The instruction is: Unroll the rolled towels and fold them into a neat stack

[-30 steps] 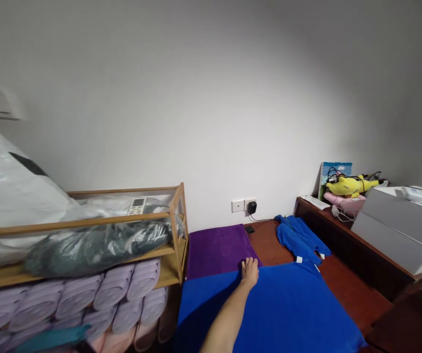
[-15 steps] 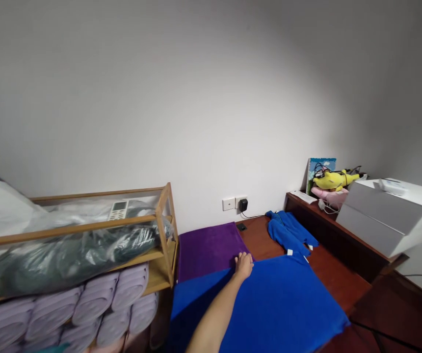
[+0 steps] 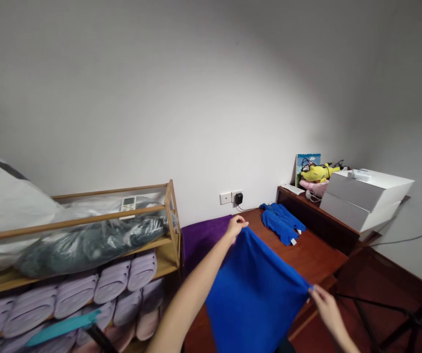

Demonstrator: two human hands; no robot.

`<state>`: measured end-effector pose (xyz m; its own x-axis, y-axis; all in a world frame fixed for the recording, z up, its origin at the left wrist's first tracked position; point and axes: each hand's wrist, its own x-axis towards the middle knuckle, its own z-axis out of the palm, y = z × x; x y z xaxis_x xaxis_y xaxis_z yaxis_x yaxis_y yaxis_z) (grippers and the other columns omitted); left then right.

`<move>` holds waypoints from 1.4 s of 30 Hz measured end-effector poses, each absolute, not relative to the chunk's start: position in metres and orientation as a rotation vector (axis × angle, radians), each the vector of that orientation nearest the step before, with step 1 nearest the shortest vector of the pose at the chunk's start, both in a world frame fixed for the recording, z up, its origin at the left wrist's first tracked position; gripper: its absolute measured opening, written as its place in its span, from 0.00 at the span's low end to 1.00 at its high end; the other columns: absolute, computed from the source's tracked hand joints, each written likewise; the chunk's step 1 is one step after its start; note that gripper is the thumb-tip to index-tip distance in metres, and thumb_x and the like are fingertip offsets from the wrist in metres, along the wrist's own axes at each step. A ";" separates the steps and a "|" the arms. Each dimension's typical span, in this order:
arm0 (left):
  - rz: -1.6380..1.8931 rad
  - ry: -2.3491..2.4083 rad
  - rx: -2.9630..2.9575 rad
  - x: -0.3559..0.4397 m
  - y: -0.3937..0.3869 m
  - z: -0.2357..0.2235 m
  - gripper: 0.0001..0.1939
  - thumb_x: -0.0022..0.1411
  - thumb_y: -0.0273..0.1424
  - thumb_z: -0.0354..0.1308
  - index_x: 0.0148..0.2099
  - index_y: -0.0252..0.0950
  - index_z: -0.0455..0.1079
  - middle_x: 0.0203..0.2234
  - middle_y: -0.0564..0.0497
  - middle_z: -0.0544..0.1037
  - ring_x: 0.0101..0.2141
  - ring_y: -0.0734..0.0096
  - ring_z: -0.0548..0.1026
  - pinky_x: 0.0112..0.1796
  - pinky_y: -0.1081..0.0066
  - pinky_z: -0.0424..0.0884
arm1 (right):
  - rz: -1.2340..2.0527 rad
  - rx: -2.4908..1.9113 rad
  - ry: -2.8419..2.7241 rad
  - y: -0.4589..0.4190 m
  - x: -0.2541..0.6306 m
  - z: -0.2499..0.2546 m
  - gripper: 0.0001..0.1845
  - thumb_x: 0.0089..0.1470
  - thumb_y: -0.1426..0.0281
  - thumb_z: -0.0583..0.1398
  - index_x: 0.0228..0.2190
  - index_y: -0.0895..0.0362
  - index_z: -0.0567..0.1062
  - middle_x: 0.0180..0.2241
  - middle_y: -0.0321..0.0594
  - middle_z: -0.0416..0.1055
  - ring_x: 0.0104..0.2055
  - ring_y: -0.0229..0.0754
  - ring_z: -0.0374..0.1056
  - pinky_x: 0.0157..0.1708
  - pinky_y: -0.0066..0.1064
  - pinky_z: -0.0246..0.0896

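A large blue cloth (image 3: 255,294) hangs lifted above the red-brown wooden table (image 3: 306,252). My left hand (image 3: 235,226) pinches its far top corner, fingers closed on the fabric. My right hand (image 3: 323,308) grips the near right corner at the lower right. Between my two hands the cloth's top edge is stretched taut, and its body drapes down toward me. Behind the left hand a purple cloth (image 3: 199,238) lies flat on the table.
A crumpled blue cloth pile (image 3: 280,223) lies further back on the table. A wooden rack (image 3: 86,235) with bagged bedding and rolled lilac slippers stands left. White boxes (image 3: 365,196), a yellow plush toy (image 3: 317,172) and a wall socket (image 3: 231,197) are behind.
The blue cloth lay flat on the table under my left hand; now both hands hold it lifted by two corners. My right hand has come into view. The camera has turned right.
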<state>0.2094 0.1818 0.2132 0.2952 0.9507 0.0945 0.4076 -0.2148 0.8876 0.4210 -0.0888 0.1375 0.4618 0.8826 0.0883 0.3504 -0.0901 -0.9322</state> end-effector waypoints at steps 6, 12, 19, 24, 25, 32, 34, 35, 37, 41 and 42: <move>1.141 1.010 1.620 0.181 0.153 0.299 0.10 0.57 0.35 0.59 0.39 0.36 0.68 0.24 0.57 0.72 0.22 0.78 0.70 0.25 0.75 0.67 | 0.248 -1.414 -1.062 -0.084 0.462 0.269 0.17 0.47 0.52 0.58 0.25 0.53 0.70 0.23 0.33 0.67 0.28 0.40 0.62 0.31 0.29 0.59; 1.291 0.955 1.481 0.154 0.129 0.354 0.10 0.49 0.32 0.65 0.32 0.37 0.67 0.15 0.61 0.68 0.18 0.79 0.67 0.23 0.76 0.63 | 0.433 -1.190 -0.937 -0.049 0.465 0.331 0.18 0.40 0.53 0.63 0.28 0.54 0.70 0.17 0.29 0.62 0.19 0.34 0.56 0.19 0.27 0.54; 1.225 1.046 1.366 0.127 0.129 0.372 0.09 0.60 0.35 0.57 0.38 0.34 0.67 0.24 0.58 0.70 0.21 0.81 0.67 0.23 0.75 0.67 | 0.533 -1.108 -0.935 -0.018 0.450 0.343 0.21 0.36 0.58 0.66 0.33 0.54 0.72 0.18 0.28 0.66 0.19 0.32 0.60 0.20 0.25 0.57; 1.045 1.017 1.428 0.110 0.129 0.381 0.09 0.60 0.34 0.57 0.40 0.34 0.68 0.27 0.56 0.73 0.25 0.78 0.71 0.27 0.72 0.70 | 0.582 -1.127 -1.002 -0.005 0.441 0.342 0.23 0.39 0.60 0.65 0.40 0.57 0.75 0.25 0.35 0.74 0.26 0.36 0.68 0.27 0.28 0.64; 1.025 1.007 1.456 0.107 0.128 0.382 0.09 0.58 0.32 0.59 0.40 0.34 0.68 0.26 0.56 0.73 0.25 0.77 0.71 0.28 0.72 0.70 | 0.598 -1.137 -1.021 -0.004 0.441 0.343 0.22 0.40 0.61 0.65 0.38 0.58 0.76 0.27 0.37 0.75 0.28 0.38 0.69 0.29 0.29 0.65; 1.080 1.071 1.729 0.092 0.128 0.371 0.13 0.41 0.21 0.66 0.33 0.36 0.72 0.14 0.62 0.66 0.20 0.79 0.67 0.28 0.73 0.65 | 0.667 -1.153 -1.089 0.006 0.445 0.346 0.18 0.38 0.63 0.67 0.33 0.58 0.79 0.30 0.40 0.78 0.33 0.42 0.72 0.34 0.31 0.69; 1.109 1.145 1.812 0.088 0.132 0.365 0.11 0.41 0.23 0.66 0.30 0.36 0.72 0.13 0.62 0.66 0.19 0.79 0.65 0.27 0.74 0.63 | 0.668 -1.160 -1.104 0.011 0.443 0.344 0.19 0.38 0.60 0.66 0.33 0.58 0.79 0.31 0.41 0.78 0.34 0.43 0.72 0.34 0.32 0.69; 1.118 1.181 1.849 0.087 0.134 0.363 0.09 0.41 0.24 0.66 0.29 0.36 0.72 0.14 0.62 0.67 0.19 0.79 0.65 0.27 0.74 0.63 | 0.659 -1.167 -1.109 0.013 0.442 0.342 0.19 0.39 0.58 0.66 0.32 0.58 0.79 0.31 0.41 0.78 0.34 0.43 0.72 0.34 0.32 0.69; 1.127 1.232 1.915 0.083 0.138 0.358 0.07 0.45 0.28 0.66 0.29 0.35 0.72 0.17 0.60 0.70 0.21 0.78 0.67 0.28 0.72 0.65 | 0.633 -1.188 -1.118 0.019 0.440 0.338 0.21 0.39 0.56 0.65 0.33 0.58 0.79 0.31 0.41 0.78 0.34 0.43 0.72 0.34 0.32 0.69; 1.154 1.266 2.040 0.073 0.145 0.352 0.05 0.48 0.32 0.64 0.28 0.36 0.73 0.21 0.55 0.75 0.26 0.73 0.71 0.32 0.70 0.66 | 0.602 -1.245 -1.175 0.024 0.436 0.334 0.26 0.38 0.56 0.66 0.38 0.59 0.77 0.32 0.42 0.78 0.35 0.44 0.72 0.38 0.37 0.68; 1.165 1.267 2.077 0.070 0.147 0.351 0.04 0.47 0.32 0.64 0.27 0.37 0.74 0.21 0.55 0.76 0.27 0.72 0.71 0.33 0.70 0.65 | 0.603 -1.260 -1.199 0.025 0.435 0.334 0.27 0.37 0.56 0.66 0.39 0.60 0.77 0.31 0.42 0.78 0.35 0.45 0.72 0.38 0.37 0.68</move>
<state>0.0695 0.1465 0.3512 0.2253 0.8737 0.4310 0.5024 -0.4833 0.7170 0.4346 0.0249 0.3343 0.3264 0.8804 0.3441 0.2491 0.2710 -0.9298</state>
